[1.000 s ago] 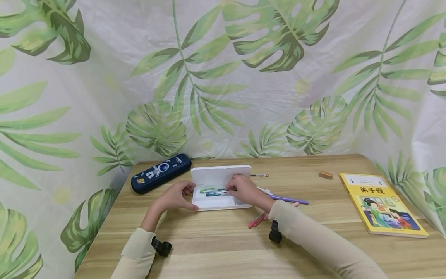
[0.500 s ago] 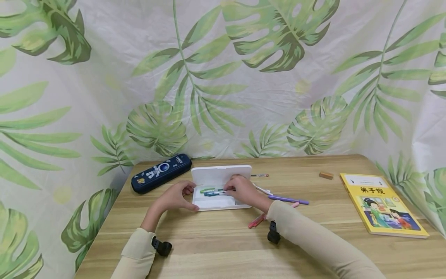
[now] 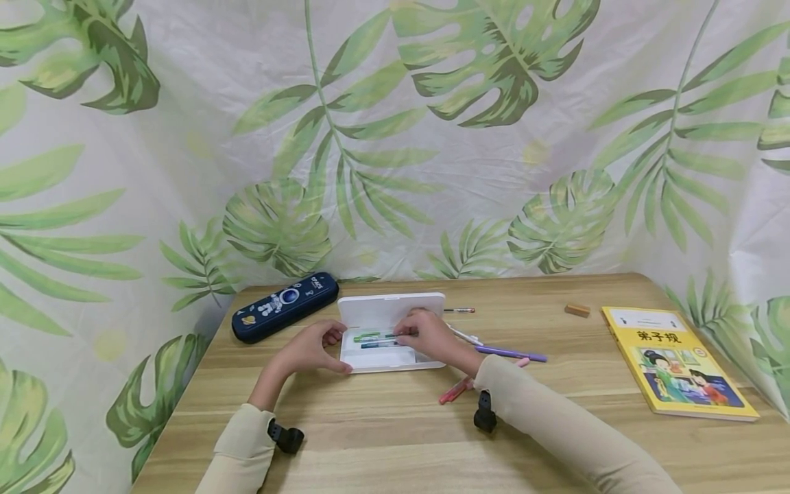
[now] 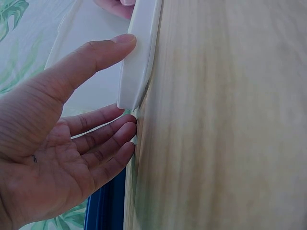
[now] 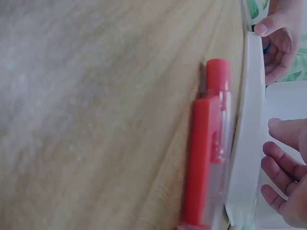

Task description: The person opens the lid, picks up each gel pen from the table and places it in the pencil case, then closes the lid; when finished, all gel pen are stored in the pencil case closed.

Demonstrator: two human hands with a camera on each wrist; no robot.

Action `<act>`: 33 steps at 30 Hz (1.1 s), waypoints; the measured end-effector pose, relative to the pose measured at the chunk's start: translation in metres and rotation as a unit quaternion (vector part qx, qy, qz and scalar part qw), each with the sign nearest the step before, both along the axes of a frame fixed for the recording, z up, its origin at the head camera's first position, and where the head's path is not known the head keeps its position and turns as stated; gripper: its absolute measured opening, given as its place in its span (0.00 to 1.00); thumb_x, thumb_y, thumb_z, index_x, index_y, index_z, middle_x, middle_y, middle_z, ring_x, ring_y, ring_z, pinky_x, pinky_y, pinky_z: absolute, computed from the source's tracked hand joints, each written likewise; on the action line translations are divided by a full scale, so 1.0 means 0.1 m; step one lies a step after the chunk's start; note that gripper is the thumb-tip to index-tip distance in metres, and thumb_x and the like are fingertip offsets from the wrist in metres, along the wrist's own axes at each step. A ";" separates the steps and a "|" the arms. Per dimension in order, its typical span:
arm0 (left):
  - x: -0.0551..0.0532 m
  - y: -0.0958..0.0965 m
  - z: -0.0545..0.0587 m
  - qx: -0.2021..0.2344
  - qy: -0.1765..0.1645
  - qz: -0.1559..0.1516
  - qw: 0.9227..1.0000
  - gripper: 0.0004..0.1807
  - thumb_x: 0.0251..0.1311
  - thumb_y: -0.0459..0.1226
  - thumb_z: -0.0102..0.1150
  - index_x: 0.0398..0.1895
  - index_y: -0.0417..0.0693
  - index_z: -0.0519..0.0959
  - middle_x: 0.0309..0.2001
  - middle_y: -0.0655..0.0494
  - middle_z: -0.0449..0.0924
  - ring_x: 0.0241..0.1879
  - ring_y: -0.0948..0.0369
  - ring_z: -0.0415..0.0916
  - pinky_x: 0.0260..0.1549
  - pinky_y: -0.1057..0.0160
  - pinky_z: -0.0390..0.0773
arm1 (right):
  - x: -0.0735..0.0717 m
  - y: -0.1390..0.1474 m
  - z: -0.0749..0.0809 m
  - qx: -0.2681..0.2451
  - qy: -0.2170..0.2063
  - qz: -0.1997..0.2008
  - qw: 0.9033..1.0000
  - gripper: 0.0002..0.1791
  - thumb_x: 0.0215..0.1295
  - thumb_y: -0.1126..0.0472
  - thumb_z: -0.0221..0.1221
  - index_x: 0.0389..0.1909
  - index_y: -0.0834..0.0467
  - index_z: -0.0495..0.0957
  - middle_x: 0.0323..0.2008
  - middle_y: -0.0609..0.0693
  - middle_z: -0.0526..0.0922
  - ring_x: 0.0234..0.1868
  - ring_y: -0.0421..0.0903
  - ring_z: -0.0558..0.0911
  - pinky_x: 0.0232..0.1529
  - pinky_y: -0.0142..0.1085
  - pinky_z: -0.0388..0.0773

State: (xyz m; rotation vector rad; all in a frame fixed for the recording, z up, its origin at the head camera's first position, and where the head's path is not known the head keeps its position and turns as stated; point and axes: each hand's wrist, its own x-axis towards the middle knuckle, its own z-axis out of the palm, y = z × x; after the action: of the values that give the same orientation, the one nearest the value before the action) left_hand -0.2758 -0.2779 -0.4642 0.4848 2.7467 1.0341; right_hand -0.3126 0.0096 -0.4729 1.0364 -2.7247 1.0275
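A white pencil box [image 3: 379,361] lies with its lid [image 3: 376,310] raised. Inside its tray are a green pen [image 3: 367,337] and a teal-capped pen [image 3: 374,345]. My left hand [image 3: 308,350] grips the box's left end, the thumb on the front edge in the left wrist view. My right hand [image 3: 428,336] is over the tray's right part, fingertips at the ends of the pens. In the right wrist view its thumb and loosely bent fingers stand apart with no pen visible between them. The hand hides the tray's right side from the head camera.
A red pen [image 5: 201,158], a purple marker [image 3: 512,353], a white pen [image 3: 465,335] and an orange-tipped pen [image 3: 460,310] lie right of the box. Farther right are a small brown block [image 3: 577,310] and a yellow book [image 3: 679,363]. A navy astronaut case [image 3: 285,307] sits back left.
The teal-capped pen has shifted slightly left and now lies straighter in the tray. My right hand has edged left, then stayed near the pens. My left hand has kept its place.
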 end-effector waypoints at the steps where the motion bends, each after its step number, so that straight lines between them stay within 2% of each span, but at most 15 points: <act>1: 0.00 0.00 0.00 0.001 0.000 0.000 1.000 0.45 0.38 0.44 0.85 0.59 0.31 0.75 0.50 0.45 0.80 0.50 0.52 0.77 0.56 0.50 0.78 | 0.00 0.01 0.01 -0.007 -0.009 0.002 1.000 0.04 0.62 0.65 0.70 0.37 0.59 0.89 0.36 0.51 0.87 0.40 0.47 0.83 0.43 0.32 0.78; 5: 0.00 0.00 0.01 0.000 0.000 -0.002 1.000 0.45 0.38 0.44 0.85 0.59 0.31 0.75 0.50 0.45 0.80 0.50 0.53 0.77 0.55 0.50 0.78 | 0.00 0.06 0.03 -0.025 -0.025 0.008 0.999 0.06 0.63 0.64 0.69 0.39 0.59 0.89 0.37 0.51 0.86 0.41 0.48 0.83 0.45 0.34 0.80; 9: 0.00 0.00 0.01 -0.002 0.001 -0.003 1.000 0.45 0.39 0.44 0.85 0.59 0.31 0.75 0.51 0.44 0.80 0.50 0.52 0.77 0.56 0.50 0.78 | 0.01 0.18 0.06 -0.042 -0.020 0.020 0.999 0.08 0.64 0.63 0.69 0.42 0.60 0.88 0.37 0.50 0.86 0.41 0.46 0.83 0.45 0.38 0.82; 13: 0.01 0.00 0.01 0.000 0.000 -0.002 1.000 0.45 0.39 0.44 0.85 0.59 0.31 0.75 0.51 0.44 0.80 0.50 0.53 0.77 0.56 0.50 0.78 | 0.03 0.34 0.15 -0.057 -0.019 0.029 0.998 0.08 0.65 0.63 0.68 0.42 0.62 0.88 0.36 0.51 0.87 0.40 0.45 0.82 0.45 0.47 0.83; 18: 0.02 0.01 0.03 0.000 -0.006 0.007 1.000 0.44 0.39 0.44 0.85 0.59 0.32 0.75 0.50 0.45 0.80 0.50 0.53 0.77 0.56 0.50 0.78 | 0.05 0.55 0.25 -0.057 -0.012 0.032 0.998 0.07 0.65 0.63 0.67 0.41 0.62 0.87 0.36 0.51 0.88 0.39 0.43 0.82 0.46 0.50 0.82; 24: 0.03 0.04 0.05 -0.003 -0.005 0.009 1.000 0.44 0.39 0.44 0.85 0.58 0.31 0.75 0.50 0.43 0.80 0.50 0.52 0.77 0.57 0.48 0.78 | 0.03 0.85 0.32 -0.056 -0.014 0.002 0.998 0.07 0.64 0.62 0.68 0.41 0.60 0.88 0.39 0.50 0.89 0.40 0.43 0.83 0.51 0.55 0.79; 29: 0.02 0.04 0.05 -0.003 -0.002 0.007 1.000 0.43 0.39 0.43 0.85 0.58 0.31 0.75 0.50 0.42 0.80 0.50 0.51 0.77 0.56 0.48 0.78 | -0.08 1.06 0.33 -0.062 -0.008 -0.031 0.998 0.07 0.64 0.63 0.68 0.40 0.60 0.88 0.37 0.51 0.89 0.38 0.43 0.83 0.49 0.52 0.80; 33: 0.03 0.04 0.05 0.000 -0.007 0.010 1.000 0.43 0.39 0.43 0.85 0.58 0.31 0.75 0.51 0.43 0.80 0.51 0.51 0.77 0.57 0.49 0.78 | -0.24 1.17 0.31 -0.062 -0.003 -0.049 0.997 0.08 0.63 0.64 0.68 0.40 0.64 0.88 0.34 0.53 0.89 0.36 0.44 0.83 0.43 0.40 0.80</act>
State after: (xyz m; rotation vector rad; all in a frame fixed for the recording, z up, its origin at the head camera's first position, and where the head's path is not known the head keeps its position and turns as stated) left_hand -0.2732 -0.2743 -0.4595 0.4488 2.7456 1.0378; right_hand -0.3365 0.1266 -0.4418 0.8719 -2.6470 1.1692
